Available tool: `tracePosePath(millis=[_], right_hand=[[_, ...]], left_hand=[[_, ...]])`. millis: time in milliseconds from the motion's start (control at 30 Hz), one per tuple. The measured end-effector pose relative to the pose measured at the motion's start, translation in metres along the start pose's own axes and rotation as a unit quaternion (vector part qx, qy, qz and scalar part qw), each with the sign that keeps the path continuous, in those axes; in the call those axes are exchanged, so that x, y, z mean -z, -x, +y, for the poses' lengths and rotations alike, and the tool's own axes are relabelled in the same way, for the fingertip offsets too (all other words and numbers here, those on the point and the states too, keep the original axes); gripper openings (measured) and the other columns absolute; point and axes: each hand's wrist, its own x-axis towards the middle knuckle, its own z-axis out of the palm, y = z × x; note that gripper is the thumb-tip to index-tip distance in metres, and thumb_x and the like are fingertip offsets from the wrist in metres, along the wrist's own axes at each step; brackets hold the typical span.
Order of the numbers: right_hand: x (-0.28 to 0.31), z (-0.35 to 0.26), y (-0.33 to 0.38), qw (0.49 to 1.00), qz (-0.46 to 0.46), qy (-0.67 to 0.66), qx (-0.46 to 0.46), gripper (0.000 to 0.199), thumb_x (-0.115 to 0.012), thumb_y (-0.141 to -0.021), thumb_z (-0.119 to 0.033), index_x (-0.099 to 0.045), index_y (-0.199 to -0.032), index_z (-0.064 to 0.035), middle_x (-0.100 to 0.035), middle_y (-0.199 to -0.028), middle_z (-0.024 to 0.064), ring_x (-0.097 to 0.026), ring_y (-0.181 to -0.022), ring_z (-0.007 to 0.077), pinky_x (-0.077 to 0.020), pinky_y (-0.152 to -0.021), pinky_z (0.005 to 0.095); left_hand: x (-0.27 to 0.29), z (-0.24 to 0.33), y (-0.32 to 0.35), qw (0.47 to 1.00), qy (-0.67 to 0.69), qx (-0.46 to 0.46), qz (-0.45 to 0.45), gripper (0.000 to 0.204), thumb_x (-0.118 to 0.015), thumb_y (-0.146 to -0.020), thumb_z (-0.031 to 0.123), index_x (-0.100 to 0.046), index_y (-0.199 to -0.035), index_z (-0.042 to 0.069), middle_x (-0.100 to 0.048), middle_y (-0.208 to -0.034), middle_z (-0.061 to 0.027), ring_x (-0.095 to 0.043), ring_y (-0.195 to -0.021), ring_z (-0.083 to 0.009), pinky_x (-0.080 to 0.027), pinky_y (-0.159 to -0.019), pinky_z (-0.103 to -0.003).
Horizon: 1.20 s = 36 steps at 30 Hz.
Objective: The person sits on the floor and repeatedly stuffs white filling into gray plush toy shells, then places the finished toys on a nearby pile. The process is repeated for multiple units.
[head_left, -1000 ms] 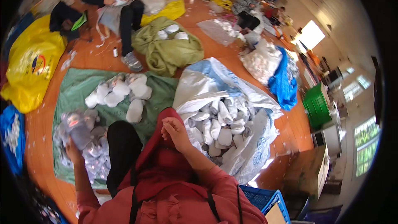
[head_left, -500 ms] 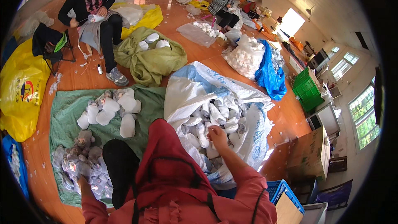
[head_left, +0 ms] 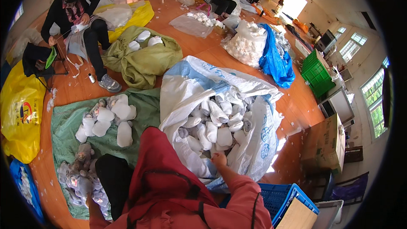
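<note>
My left hand is at a heap of grey plush animals on a green cloth. Its fingers are hidden among the toys. Over the near part of a large open white sack, my right hand has its fingers curled; whatever they may hold cannot be made out. White stuffed pieces with some grey on them fill the sack. Farther up the cloth lies a group of plush pieces with rounded white parts and grey parts.
A seated person works at the far left beside an olive sack. A yellow bag stands at the left edge. To the right are a blue crate, a cardboard box and a green crate.
My right hand has drawn back toward me over the sack, uncovering a white stuffed piece. My left hand remains at the grey plush heap. The whole view has shifted slightly.
</note>
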Motion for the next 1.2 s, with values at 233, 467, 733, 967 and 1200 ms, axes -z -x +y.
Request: tracePosePath(millis=[233, 467, 733, 967, 1200], right_hand=[[-0.063, -0.002, -0.003, 0.986, -0.09, 0.126, 0.061, 0.028, -0.056, -0.088, -0.027, -0.064, -0.099, -0.003, -0.068, -0.096, 0.0226, -0.065, -0.096, 0.0377, -0.0506, -0.085, 0.0461], [-0.07, -0.021, -0.011, 0.991, -0.081, 0.108, 0.001, 0.063, -0.075, -0.076, -0.032, -0.045, -0.123, -0.003, -0.062, -0.118, 0.0205, -0.059, -0.11, 0.037, -0.0473, -0.093, 0.0441], [-0.094, -0.011, -0.031, 0.999, 0.015, 0.008, -0.051, 0.089, -0.082, -0.073, -0.023, -0.027, -0.14, -0.0055, -0.059, -0.12, 0.0184, -0.065, -0.093, 0.0274, -0.0518, -0.079, 0.036], [-0.103, -0.055, -0.064, 0.817, 0.096, -0.479, -0.308, 0.074, -0.078, -0.078, -0.011, -0.03, -0.134, -0.0161, -0.054, -0.111, 0.0113, -0.059, -0.08, 0.0211, -0.0507, -0.056, 0.0322], [-0.086, -0.061, -0.061, 0.783, 0.129, -0.539, -0.282, 0.027, -0.065, -0.087, -0.01, -0.047, -0.108, -0.0121, -0.057, -0.096, 0.0064, -0.06, -0.077, 0.021, -0.0512, -0.06, 0.0327]], left_hand=[[0.004, 0.039, 0.037, 0.998, 0.01, -0.041, 0.039, 0.061, -0.061, -0.088, 0.048, -0.05, -0.133, 0.009, -0.061, -0.118, -0.0105, -0.059, -0.105, -0.0286, -0.046, -0.086, -0.047], [-0.031, 0.082, 0.125, 0.962, -0.021, -0.253, -0.102, 0.058, -0.06, -0.093, 0.035, -0.035, -0.143, 0.019, -0.051, -0.135, -0.0079, -0.054, -0.113, -0.0268, -0.045, -0.085, -0.044], [-0.065, 0.101, 0.208, 0.888, -0.006, -0.42, -0.187, 0.05, -0.058, -0.095, 0.027, -0.041, -0.141, 0.015, -0.053, -0.125, -0.0059, -0.058, -0.099, -0.0177, -0.047, -0.08, -0.033], [-0.06, 0.102, 0.235, 0.877, -0.01, -0.446, -0.177, 0.047, -0.056, -0.096, 0.021, -0.043, -0.139, 0.012, -0.056, -0.12, -0.0055, -0.059, -0.094, -0.0161, -0.047, -0.08, -0.032], [-0.064, 0.109, 0.248, 0.823, -0.013, -0.55, -0.144, 0.041, -0.056, -0.096, 0.013, -0.047, -0.135, 0.006, -0.057, -0.117, -0.0091, -0.06, -0.091, -0.0172, -0.049, -0.08, -0.03]])
